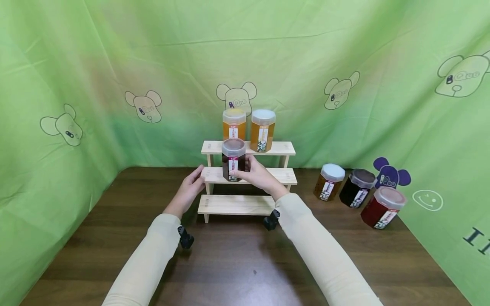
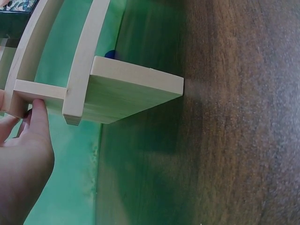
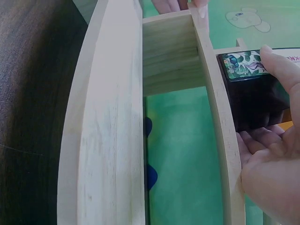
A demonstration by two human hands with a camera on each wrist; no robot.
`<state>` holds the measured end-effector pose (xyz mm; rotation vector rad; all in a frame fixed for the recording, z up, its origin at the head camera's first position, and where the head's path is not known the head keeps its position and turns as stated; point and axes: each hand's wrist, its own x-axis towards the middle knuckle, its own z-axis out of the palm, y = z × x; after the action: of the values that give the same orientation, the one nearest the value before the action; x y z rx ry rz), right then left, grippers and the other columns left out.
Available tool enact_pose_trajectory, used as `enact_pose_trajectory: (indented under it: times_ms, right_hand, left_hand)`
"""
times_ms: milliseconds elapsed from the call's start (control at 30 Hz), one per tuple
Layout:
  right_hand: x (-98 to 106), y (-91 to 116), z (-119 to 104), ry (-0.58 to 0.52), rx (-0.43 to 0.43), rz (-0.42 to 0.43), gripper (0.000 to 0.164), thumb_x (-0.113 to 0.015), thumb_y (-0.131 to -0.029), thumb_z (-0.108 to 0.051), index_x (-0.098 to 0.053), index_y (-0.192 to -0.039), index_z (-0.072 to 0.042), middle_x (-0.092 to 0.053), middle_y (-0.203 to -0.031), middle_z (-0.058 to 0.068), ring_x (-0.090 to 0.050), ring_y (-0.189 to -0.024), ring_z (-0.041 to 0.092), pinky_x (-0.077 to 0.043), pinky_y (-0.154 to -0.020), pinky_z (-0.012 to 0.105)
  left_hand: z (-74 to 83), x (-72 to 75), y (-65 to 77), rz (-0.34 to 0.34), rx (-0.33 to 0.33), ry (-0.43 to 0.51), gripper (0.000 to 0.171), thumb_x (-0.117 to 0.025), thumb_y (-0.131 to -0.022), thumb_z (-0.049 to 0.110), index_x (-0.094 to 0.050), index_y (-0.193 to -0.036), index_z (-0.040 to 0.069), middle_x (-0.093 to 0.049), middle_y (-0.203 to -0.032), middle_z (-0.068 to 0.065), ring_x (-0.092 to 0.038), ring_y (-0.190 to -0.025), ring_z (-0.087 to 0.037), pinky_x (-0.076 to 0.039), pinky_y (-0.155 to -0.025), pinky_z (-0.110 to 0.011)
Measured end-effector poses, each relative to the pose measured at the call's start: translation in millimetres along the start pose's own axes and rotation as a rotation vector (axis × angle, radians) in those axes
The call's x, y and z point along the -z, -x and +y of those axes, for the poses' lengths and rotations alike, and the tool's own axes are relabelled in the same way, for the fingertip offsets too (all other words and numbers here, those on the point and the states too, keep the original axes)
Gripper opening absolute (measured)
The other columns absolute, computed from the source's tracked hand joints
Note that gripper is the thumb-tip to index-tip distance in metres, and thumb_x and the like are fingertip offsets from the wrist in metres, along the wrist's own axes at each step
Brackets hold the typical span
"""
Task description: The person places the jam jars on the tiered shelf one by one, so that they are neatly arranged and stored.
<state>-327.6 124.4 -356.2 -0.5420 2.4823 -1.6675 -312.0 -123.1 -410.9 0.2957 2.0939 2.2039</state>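
A three-tier wooden display stand (image 1: 237, 205) stands on the table. My right hand (image 1: 262, 174) grips a dark jar (image 1: 228, 159) with a clear lid and white-and-pink label, thumb across its front and fingers behind. The jar is upright at the middle tier; whether its base bears fully on the board I cannot tell. In the right wrist view the dark jar (image 3: 253, 101) is close against the board's edge. My left hand (image 1: 188, 190) pinches the left end of the middle tier; in the left wrist view a finger of that hand (image 2: 28, 154) touches the wood beneath.
Two amber jars (image 1: 262, 131) stand on the top tier, one partly hidden behind the dark jar. At the right of the table are a brown jar (image 1: 325, 189), a black jar (image 1: 352, 192) and a red jar (image 1: 375, 212). A green printed curtain (image 1: 172, 55) encloses the table.
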Motion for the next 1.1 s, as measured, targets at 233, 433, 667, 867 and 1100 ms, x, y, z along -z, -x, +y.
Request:
enact_pose_trajectory:
  times_ms: [233,433,667,867,1100]
  right_hand:
    - [0.2,-0.5,0.2,0.007,-0.014,0.0,0.069,-0.078,-0.09,-0.028,-0.038,-0.141,-0.002,-0.054,-0.137,0.019,-0.051,-0.128,0.029,-0.042,-0.11,0.043]
    - [-1.1,-0.9,-0.3,-0.006,-0.004,0.006,0.071,-0.077,-0.091,-0.025,-0.036,-0.144,-0.001,-0.052,-0.139,0.02,-0.051,-0.128,0.03,-0.043,-0.11,0.043]
    - [-1.9,-2.2,1.2,-0.013,-0.001,0.011,0.071,-0.077,-0.092,-0.025,-0.035,-0.145,-0.002,-0.051,-0.139,0.019,-0.051,-0.128,0.029,-0.043,-0.109,0.042]
    - [-1.0,-3.4,2.1,-0.014,-0.013,0.013,0.074,-0.078,-0.091,-0.026,-0.035,-0.145,-0.002,-0.051,-0.14,0.019,-0.05,-0.129,0.029,-0.043,-0.11,0.042]
    - [-2.4,-0.4,1.0,-0.013,0.003,0.029,0.076,-0.079,-0.089,-0.024,-0.035,-0.145,-0.001,-0.05,-0.139,0.019,-0.051,-0.127,0.03,-0.043,-0.109,0.041]
  left_hand:
    - [-1.2,-0.1,0.7,-0.003,-0.001,-0.01,0.054,-0.036,-0.11,0.008,-0.016,-0.16,0.003,-0.016,-0.164,-0.018,-0.029,-0.146,-0.03,-0.031,-0.117,-0.04]
    - [-0.8,0.2,0.8,-0.001,-0.001,-0.007,0.054,-0.036,-0.11,0.008,-0.017,-0.16,0.004,-0.016,-0.164,-0.018,-0.029,-0.146,-0.029,-0.032,-0.117,-0.039]
    - [0.1,0.0,1.2,0.004,0.003,-0.006,0.054,-0.036,-0.11,0.008,-0.017,-0.16,0.005,-0.016,-0.164,-0.018,-0.029,-0.146,-0.029,-0.032,-0.116,-0.039]
    - [1.0,0.1,1.5,0.001,0.006,-0.017,0.054,-0.036,-0.11,0.009,-0.017,-0.16,0.005,-0.016,-0.164,-0.017,-0.028,-0.146,-0.029,-0.032,-0.117,-0.039]
    - [1.4,-0.1,1.4,0.003,0.006,-0.019,0.054,-0.036,-0.11,0.008,-0.017,-0.16,0.004,-0.016,-0.164,-0.018,-0.029,-0.146,-0.03,-0.032,-0.117,-0.04]
